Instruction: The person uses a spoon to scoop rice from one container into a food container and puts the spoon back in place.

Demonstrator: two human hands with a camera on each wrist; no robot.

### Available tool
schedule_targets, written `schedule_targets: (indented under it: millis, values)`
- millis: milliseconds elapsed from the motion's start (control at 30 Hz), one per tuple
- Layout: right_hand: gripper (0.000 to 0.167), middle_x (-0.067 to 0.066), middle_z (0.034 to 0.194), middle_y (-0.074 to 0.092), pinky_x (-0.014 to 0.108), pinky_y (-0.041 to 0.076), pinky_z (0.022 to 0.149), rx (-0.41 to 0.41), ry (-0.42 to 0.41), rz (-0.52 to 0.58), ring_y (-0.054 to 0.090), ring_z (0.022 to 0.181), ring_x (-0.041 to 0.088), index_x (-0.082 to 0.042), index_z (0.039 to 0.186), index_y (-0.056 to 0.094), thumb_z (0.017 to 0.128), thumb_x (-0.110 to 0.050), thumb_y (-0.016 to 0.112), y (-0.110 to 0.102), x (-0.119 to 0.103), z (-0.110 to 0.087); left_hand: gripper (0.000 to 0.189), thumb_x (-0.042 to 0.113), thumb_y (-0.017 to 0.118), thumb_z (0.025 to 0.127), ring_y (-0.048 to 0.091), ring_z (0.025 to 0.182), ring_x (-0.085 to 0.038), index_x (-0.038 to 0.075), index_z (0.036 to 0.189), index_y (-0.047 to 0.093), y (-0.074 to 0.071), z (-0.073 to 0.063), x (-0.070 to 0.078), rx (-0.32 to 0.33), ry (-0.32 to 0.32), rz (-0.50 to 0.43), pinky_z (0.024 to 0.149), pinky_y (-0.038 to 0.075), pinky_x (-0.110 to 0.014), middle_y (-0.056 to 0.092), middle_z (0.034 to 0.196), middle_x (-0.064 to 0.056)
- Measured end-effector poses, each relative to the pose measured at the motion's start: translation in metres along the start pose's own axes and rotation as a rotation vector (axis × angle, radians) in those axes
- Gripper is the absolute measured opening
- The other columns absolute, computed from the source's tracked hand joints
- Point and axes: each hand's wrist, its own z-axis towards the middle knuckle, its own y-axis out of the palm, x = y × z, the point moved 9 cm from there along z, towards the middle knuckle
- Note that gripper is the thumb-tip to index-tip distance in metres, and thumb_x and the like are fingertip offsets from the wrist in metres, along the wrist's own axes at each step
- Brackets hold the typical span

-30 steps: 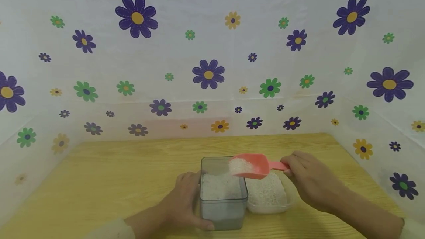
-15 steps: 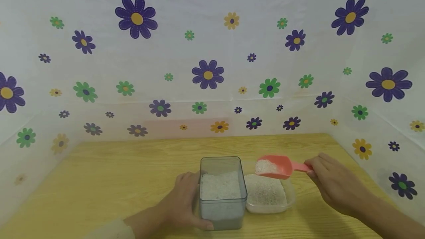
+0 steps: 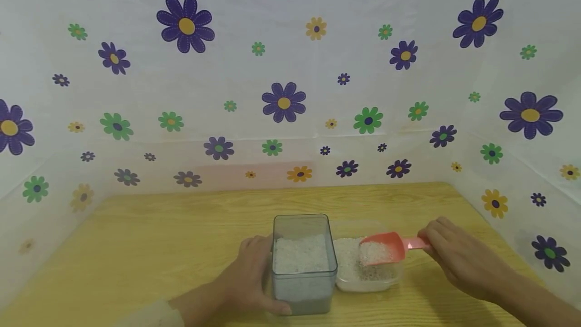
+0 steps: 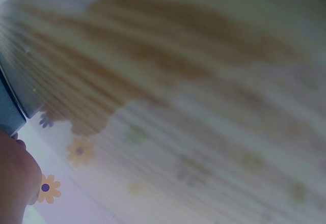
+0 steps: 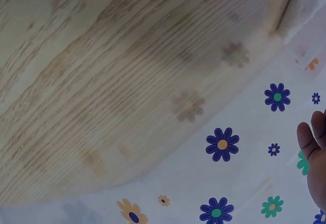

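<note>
My left hand (image 3: 245,279) grips the left side of a clear grey square container (image 3: 303,291), thumb across its front and fingers toward the back. White rice (image 3: 300,255) fills much of it. In my right hand (image 3: 460,259) is the handle of a pink scoop (image 3: 398,247), tilted low over a shallow clear plastic tub (image 3: 365,285) of rice just right of the container. Rice lies in the scoop's bowl. The left wrist view catches the container's corner (image 4: 11,109) beside part of the hand. Only a few fingers (image 5: 308,141) show in the right wrist view; the scoop is out of that view.
All of this stands on a wood-grain tabletop (image 3: 181,236), near its front. A white flowered sheet (image 3: 245,74) hangs behind the table and along both sides.
My right hand has drawn the scoop rightward, away from above the grey container, then lowered it to the rice in the tub. The left hand and container have stayed put.
</note>
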Motion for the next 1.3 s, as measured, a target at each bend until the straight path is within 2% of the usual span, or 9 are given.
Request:
schedule_targets:
  millis: [267, 467, 633, 967, 1133, 1300]
  values:
    - [0.006, -0.02, 0.095, 0.043, 0.009, 0.033, 0.079, -0.012, -0.075, -0.022, 0.04, 0.088, -0.001, -0.022, 0.106, 0.059, 0.103, -0.026, 0.055, -0.001, -0.002, -0.001, 0.115, 0.075, 0.081, 0.058, 0.043, 0.123, -0.007, 0.028, 0.15, 0.031, 0.001, 0.001, -0.001, -0.017, -0.026, -0.01, 0.107, 0.019, -0.046, 0.047, 0.138, 0.018]
    - [0.033, -0.017, 0.096, 0.046, 0.011, 0.032, 0.083, 0.024, -0.112, -0.04, 0.041, 0.09, 0.001, -0.019, 0.103, 0.061, 0.109, -0.038, 0.035, -0.01, -0.006, 0.006, 0.119, 0.076, 0.08, 0.058, 0.04, 0.125, -0.01, 0.026, 0.153, 0.028, 0.003, 0.001, -0.004, -0.037, -0.062, -0.028, 0.11, 0.018, -0.049, 0.047, 0.14, 0.015]
    - [0.052, -0.014, 0.095, 0.048, 0.014, 0.033, 0.083, 0.059, -0.117, -0.102, 0.041, 0.09, 0.004, -0.017, 0.1, 0.062, 0.109, -0.045, 0.019, -0.017, -0.007, 0.01, 0.119, 0.076, 0.08, 0.059, 0.041, 0.125, -0.009, 0.024, 0.153, 0.029, 0.003, 0.001, -0.003, -0.045, -0.055, -0.036, 0.109, 0.017, -0.048, 0.045, 0.14, 0.015]
    - [0.048, -0.003, 0.088, 0.05, 0.021, 0.031, 0.079, 0.212, -0.095, -0.124, 0.04, 0.085, 0.013, -0.008, 0.096, 0.06, 0.11, -0.038, 0.026, -0.038, -0.015, 0.026, 0.116, 0.081, 0.075, 0.06, 0.043, 0.12, -0.006, 0.022, 0.15, 0.033, 0.002, 0.002, 0.0, -0.031, -0.025, -0.007, 0.107, 0.02, -0.047, 0.046, 0.138, 0.017]
    - [0.046, 0.004, 0.088, 0.052, 0.028, 0.031, 0.079, 0.328, -0.106, -0.099, 0.043, 0.084, 0.02, -0.002, 0.095, 0.06, 0.11, -0.035, 0.031, -0.054, -0.03, 0.041, 0.117, 0.081, 0.075, 0.06, 0.044, 0.119, -0.007, 0.019, 0.15, 0.034, 0.0, 0.0, 0.001, -0.013, -0.016, 0.002, 0.107, 0.021, -0.048, 0.048, 0.136, 0.014]
    - [0.046, 0.007, 0.089, 0.054, 0.033, 0.033, 0.082, 0.361, -0.116, -0.083, 0.046, 0.087, 0.026, 0.0, 0.096, 0.061, 0.11, -0.032, 0.031, -0.064, -0.049, 0.059, 0.117, 0.08, 0.076, 0.06, 0.044, 0.116, -0.007, 0.016, 0.15, 0.035, -0.002, -0.001, 0.002, -0.001, -0.01, 0.004, 0.107, 0.021, -0.049, 0.049, 0.134, 0.014]
